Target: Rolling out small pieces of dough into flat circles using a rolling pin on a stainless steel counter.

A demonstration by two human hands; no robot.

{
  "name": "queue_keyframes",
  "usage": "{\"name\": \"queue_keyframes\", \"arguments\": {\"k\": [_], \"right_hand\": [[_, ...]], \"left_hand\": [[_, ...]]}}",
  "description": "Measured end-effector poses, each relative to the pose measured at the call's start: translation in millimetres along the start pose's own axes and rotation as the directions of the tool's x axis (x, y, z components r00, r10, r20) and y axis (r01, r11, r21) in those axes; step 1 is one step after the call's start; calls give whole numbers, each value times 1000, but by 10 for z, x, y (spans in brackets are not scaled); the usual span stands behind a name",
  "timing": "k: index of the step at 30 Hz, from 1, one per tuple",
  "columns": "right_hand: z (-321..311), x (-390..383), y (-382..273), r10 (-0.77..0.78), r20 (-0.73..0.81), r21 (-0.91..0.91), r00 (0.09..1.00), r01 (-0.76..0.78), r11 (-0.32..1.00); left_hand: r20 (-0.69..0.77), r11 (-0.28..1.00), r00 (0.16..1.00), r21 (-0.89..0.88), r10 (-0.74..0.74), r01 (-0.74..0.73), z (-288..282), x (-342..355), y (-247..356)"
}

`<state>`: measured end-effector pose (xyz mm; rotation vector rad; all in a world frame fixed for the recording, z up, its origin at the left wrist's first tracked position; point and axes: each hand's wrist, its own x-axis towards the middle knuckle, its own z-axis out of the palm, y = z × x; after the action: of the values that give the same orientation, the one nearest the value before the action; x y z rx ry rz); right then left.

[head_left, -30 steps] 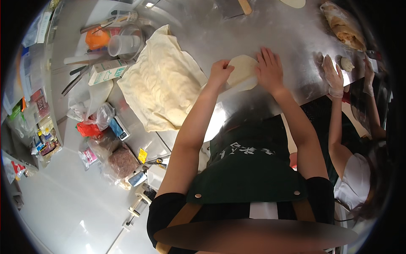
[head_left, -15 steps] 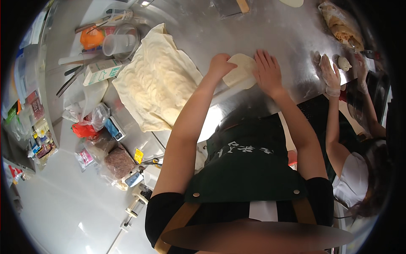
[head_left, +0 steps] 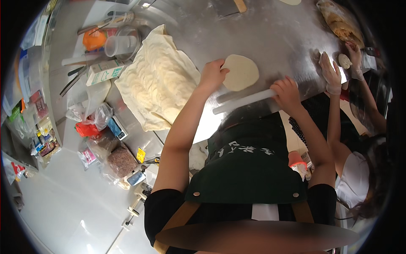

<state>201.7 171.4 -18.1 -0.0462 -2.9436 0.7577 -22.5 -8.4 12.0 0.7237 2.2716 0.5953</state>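
A thin, flat round of pale dough (head_left: pixel 243 73) lies on the steel worktop in front of me. My left hand (head_left: pixel 214 75) pinches its left edge between thumb and curled fingers. Closer to my body, a white rolling pin (head_left: pixel 243 101) slants across the table edge, apart from the dough. The fingers of my right hand (head_left: pixel 286 95) are wrapped round its right end. Left of my left forearm a large, lumpy cream-coloured sheet (head_left: pixel 158 82) is spread out; what lies beneath it is hidden.
At the right, a co-worker's gloved hands (head_left: pixel 330 72) are beside a small dough ball (head_left: pixel 345 62) and a bag of brown filling (head_left: pixel 340 25). A wooden-handled scraper (head_left: pixel 240 6) lies at the far side. Clear tubs (head_left: pixel 118 44), a carton (head_left: pixel 105 72) and bags crowd the left.
My right hand has left the dough, moved nearer my body and now grips the rolling pin. The dough round shows more fully; my left hand stays at its left edge.
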Motion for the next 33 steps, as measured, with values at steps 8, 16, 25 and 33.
{"name": "queue_keyframes", "arguments": {"k": [8, 16, 25, 33], "right_hand": [[235, 780, 127, -168, 40, 28, 985, 167, 986], [639, 681, -72, 190, -75, -278, 979, -203, 939], [671, 1605, 39, 148, -213, -275, 966, -205, 939], [478, 195, -45, 50, -88, -158, 995, -64, 985]], "left_hand": [[-48, 984, 998, -172, 47, -55, 273, 175, -620], [-130, 859, 987, -511, -93, 14, 474, 208, -655], [-154, 786, 933, -593, -325, 176, 458, 438, -442], [-103, 947, 978, 287, 181, -145, 359, 292, -189]]}}
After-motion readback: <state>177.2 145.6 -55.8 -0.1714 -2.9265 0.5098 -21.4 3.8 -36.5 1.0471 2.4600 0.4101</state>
